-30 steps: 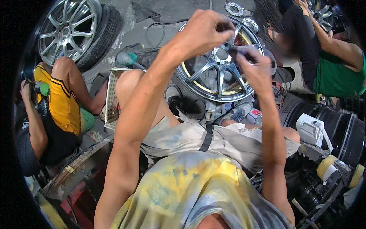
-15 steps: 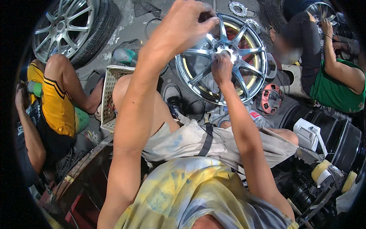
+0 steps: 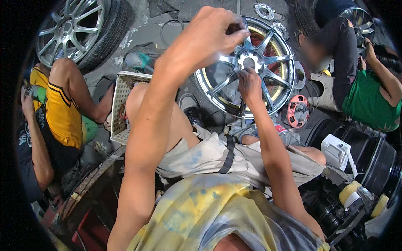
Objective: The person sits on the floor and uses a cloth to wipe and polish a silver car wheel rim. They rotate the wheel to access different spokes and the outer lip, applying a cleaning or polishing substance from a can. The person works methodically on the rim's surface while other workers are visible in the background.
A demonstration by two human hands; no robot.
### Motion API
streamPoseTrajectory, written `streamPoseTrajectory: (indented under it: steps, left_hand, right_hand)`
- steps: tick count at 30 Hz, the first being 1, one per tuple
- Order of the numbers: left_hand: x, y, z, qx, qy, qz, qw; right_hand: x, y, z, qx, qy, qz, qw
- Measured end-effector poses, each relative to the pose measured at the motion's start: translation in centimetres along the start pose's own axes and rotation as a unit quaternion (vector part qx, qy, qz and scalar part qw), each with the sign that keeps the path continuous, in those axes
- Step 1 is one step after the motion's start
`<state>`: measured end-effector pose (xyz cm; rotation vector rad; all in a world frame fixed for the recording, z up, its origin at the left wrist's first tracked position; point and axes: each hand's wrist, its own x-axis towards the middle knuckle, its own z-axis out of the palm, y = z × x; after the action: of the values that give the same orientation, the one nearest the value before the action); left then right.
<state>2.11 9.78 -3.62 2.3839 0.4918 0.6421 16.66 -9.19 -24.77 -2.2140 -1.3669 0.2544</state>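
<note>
Bare chrome multi-spoke alloy rim with a yellow-lined barrel (image 3: 247, 67) lies on the grey concrete floor (image 3: 142, 31), upper centre of view, just past the person's knees. Tilted slightly toward the person.

Left hand (image 3: 209, 35) raised over the rim's upper-left edge, fingers curled in tight; looks pinched on something small at the fingertips, too hidden to tell what. Right hand (image 3: 250, 85) down on a lower spoke just below the hub hole, fingers pressed flat against the metal, touching, not wrapped around it.

Around it:
- White perforated plastic crate (image 3: 121, 104) left of the rim, beside the person's left knee.
- Red-and-black round cable reel (image 3: 296, 111) just right of the rim's lower edge.
- Silver alloy wheel with black tyre mounted (image 3: 77, 27) flat on the floor, top left, well apart.
- Flat silver toothed ring (image 3: 264, 10) on the floor above the rim.
- Stacked black tyres (image 3: 368, 154) lower right, a white plastic container (image 3: 337, 152) sitting on them.
- Seated person in yellow shorts (image 3: 63, 113) at left; another in a green shirt (image 3: 368, 102) at right, hands at a separate wheel (image 3: 356, 19) top right.
</note>
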Motion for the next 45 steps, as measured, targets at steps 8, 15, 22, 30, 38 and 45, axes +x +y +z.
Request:
streamPoseTrajectory:
  steps: [8, 15, 22, 30, 38, 45]
  left_hand:
    - [0.0, -0.2, 1.5, -0.038, -0.045, -0.034, 0.998]
    - [0.6, -1.6, 1.7, 0.007, -0.012, 0.034, 0.999]
    - [-0.4, -3.2, 0.8, 0.018, -0.011, -0.008, 1.000]
    - [-0.9, -3.0, 0.6, 0.028, -0.060, -0.017, 0.998]
    - [-0.4, -2.6, 1.2, -0.044, -0.078, -0.028, 0.996]
    - [0.0, -1.9, -0.7, -0.016, -0.080, -0.079, 0.994]
  right_hand:
    - [3.6, 1.3, 2.9, 0.004, 0.109, 0.020, 0.994]
    - [4.8, 2.0, 2.8, -0.026, 0.082, -0.005, 0.996]
    - [-0.5, 1.7, -2.1, -0.020, -0.041, -0.097, 0.994]
    - [0.1, 2.3, -1.0, -0.026, -0.018, -0.105, 0.994]
    - [-1.2, -0.1, -0.4, -0.027, 0.013, -0.109, 0.994]
    - [-2.5, 0.4, -0.1, -0.040, 0.033, -0.110, 0.993]
